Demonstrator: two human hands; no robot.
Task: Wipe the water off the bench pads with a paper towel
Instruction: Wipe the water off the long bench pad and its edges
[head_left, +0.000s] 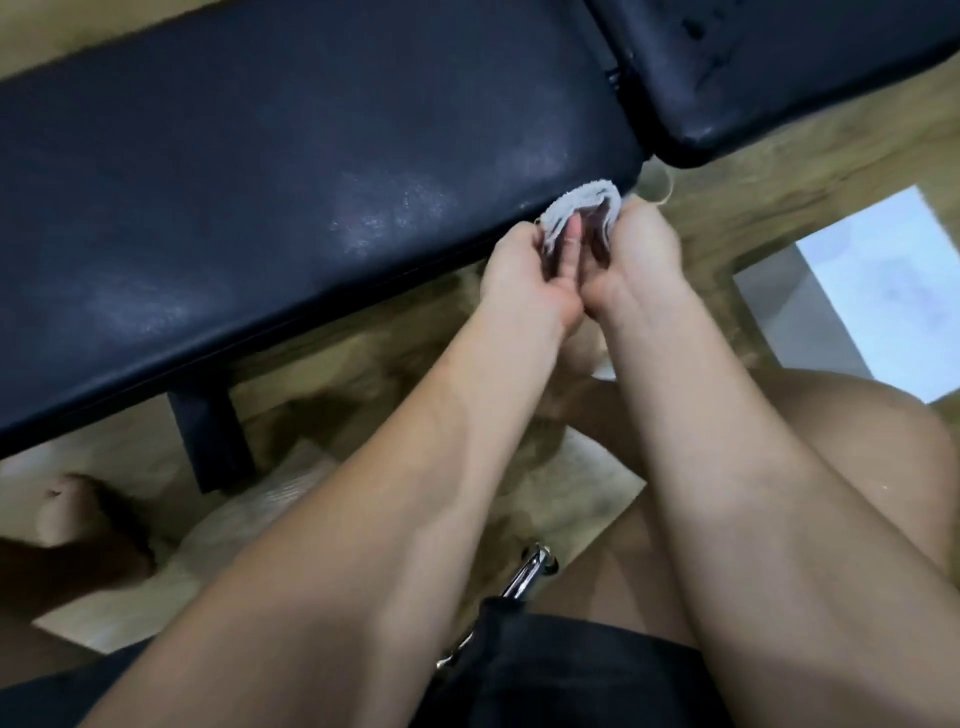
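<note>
Nearest me are black shorts (545, 675), with a shiny metal clip (527, 569) hanging at the waist. A bare knee (857, 441) sits off to the right, and a bare foot (78, 514) is planted on the wooden floor (779, 208) at the left. The bench's dark leg (208, 431) stands between that foot and the forearms, which cross over much of the floor below the bench.

Both arms reach forward and meet at the near edge of the long pad (311, 156). The left hand (519, 275) and right hand (639, 254) are almost touching, each with a narrow grip closed on the paper towel (587, 200). The towel is bunched into a small, crumpled white wad between them, lying against the pad's edge close to its right end.

The long pad is black and shows pale wet streaks (384, 218) left of the towel. Beyond a narrow gap lies the second pad (779, 67), also black.
</note>
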